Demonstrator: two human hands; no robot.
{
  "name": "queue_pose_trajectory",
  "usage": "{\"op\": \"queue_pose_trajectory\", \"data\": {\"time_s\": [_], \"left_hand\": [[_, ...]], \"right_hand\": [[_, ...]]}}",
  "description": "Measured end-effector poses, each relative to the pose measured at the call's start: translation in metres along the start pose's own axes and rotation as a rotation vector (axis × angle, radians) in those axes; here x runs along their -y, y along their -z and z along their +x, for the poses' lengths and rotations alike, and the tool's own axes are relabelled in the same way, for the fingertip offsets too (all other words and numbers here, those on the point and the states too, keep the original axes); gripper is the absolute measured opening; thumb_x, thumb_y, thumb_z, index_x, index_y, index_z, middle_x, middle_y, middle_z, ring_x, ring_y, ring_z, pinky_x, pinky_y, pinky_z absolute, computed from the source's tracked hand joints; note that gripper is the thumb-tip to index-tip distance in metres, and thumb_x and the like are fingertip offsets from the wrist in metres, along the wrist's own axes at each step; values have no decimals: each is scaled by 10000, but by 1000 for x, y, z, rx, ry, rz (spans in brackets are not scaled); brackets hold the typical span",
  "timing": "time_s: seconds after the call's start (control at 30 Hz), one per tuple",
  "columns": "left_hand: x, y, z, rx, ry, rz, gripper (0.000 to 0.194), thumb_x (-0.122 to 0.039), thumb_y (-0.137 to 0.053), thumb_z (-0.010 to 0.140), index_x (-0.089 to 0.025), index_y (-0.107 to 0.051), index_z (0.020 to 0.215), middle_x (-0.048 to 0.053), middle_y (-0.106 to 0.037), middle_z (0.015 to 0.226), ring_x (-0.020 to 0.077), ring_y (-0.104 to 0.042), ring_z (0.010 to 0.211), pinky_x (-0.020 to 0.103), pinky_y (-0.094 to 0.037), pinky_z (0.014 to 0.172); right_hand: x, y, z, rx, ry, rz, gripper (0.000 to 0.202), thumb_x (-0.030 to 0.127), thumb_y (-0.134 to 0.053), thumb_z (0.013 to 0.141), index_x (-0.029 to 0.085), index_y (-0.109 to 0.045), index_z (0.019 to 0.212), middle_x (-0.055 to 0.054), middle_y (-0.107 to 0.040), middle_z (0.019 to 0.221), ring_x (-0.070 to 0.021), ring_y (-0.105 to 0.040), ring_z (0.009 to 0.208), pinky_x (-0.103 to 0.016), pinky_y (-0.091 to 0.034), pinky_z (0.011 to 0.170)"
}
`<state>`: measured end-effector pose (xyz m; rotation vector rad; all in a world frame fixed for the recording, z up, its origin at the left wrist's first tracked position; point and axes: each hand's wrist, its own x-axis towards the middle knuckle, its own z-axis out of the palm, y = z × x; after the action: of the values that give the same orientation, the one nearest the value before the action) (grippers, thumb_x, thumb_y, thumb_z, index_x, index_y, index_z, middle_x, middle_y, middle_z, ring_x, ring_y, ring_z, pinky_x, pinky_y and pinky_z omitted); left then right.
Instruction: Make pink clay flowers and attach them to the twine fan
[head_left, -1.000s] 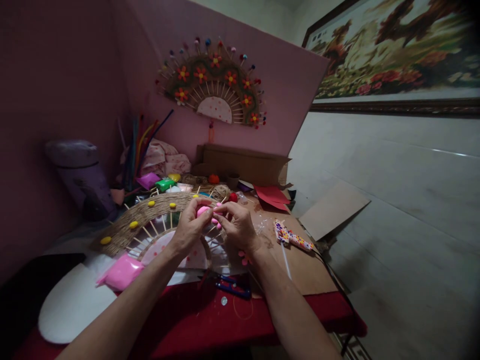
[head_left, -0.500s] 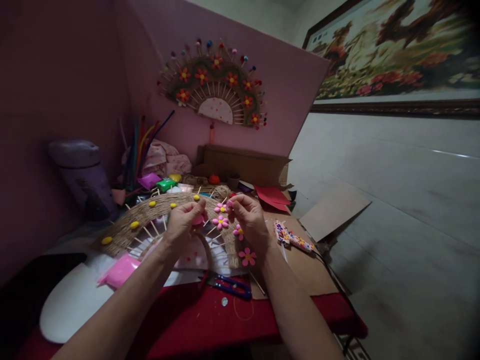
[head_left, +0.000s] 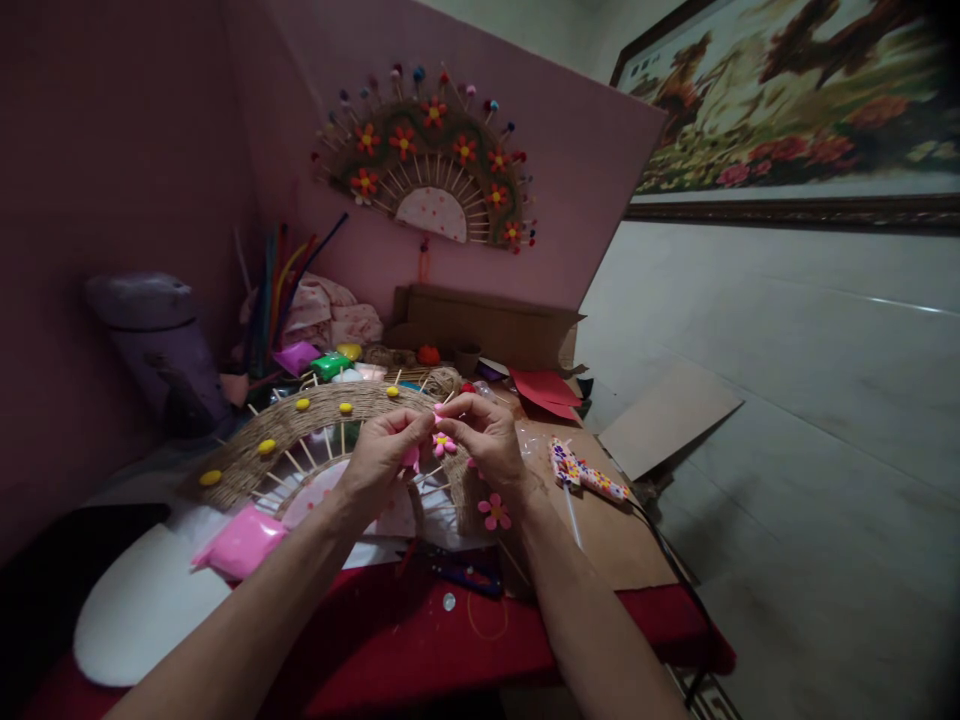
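A twine-wrapped half-ring fan point(head_left: 247, 455) with thin wooden sticks lies on the table, with yellow discs on its left and top and pink flowers point(head_left: 495, 512) on its right. Over its middle, my left hand point(head_left: 386, 455) is closed on pink clay point(head_left: 411, 458), which shows below its fingers. My right hand point(head_left: 484, 440) meets it at the fingertips, pinching a small pink bit between the two hands. Part of the flowers on the right is hidden behind my right hand. A pink clay packet point(head_left: 241, 542) lies left of my left forearm.
Blue snips point(head_left: 469, 575) lie on the red cloth point(head_left: 390, 630) near the front. A flower-patterned glue gun point(head_left: 589, 473) rests on cardboard point(head_left: 622, 545) at right. Clay packets, twine and a purple bottle point(head_left: 161, 350) stand behind and left. A finished fan point(head_left: 435, 130) hangs above.
My hands have come together, the left moving right and the right slightly left, so their fingertips now meet. The snips are more shaded now.
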<state>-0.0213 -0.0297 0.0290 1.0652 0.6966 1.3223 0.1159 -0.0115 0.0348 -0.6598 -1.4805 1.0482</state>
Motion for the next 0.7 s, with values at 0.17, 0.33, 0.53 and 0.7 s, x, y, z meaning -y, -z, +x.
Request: {"op": "queue_pose_trajectory", "data": {"time_s": [0.17, 0.33, 0.53, 0.7], "left_hand": [[0, 1, 0, 42, 75, -2, 377, -457, -758, 621, -121, -591, 590, -20, -510, 475, 43, -395, 416, 174, -246, 397], [-1, 5, 1, 92, 168, -49, 335, -403, -776, 610, -120, -599, 582, -14, -517, 469, 42, -392, 406, 177, -244, 388], [3, 9, 2, 107, 183, -96, 291, -332, -781, 620, -136, -574, 563, -34, -493, 432, 33, -360, 373, 175, -242, 380], [2, 7, 2, 70, 201, -91, 350, -419, -789, 592, -118, -610, 600, -4, -538, 477, 49, -412, 404, 176, -245, 376]], "right_hand": [[-1, 0, 0, 25, 129, -98, 181, 360, -742, 689, 203, -652, 693, 10, -555, 718, -117, -536, 676, -246, -479, 563], [-4, 5, 1, 78, 147, -164, 142, 332, -748, 689, 213, -678, 721, 5, -531, 761, -117, -525, 713, -243, -483, 586], [-5, 9, 1, 200, 104, -114, 187, 324, -719, 728, 244, -699, 896, 4, -560, 818, -112, -549, 749, -253, -503, 654], [-4, 6, 1, 160, 69, -50, 155, 335, -742, 698, 207, -666, 743, 18, -530, 772, -85, -524, 636, -220, -489, 542]]}}
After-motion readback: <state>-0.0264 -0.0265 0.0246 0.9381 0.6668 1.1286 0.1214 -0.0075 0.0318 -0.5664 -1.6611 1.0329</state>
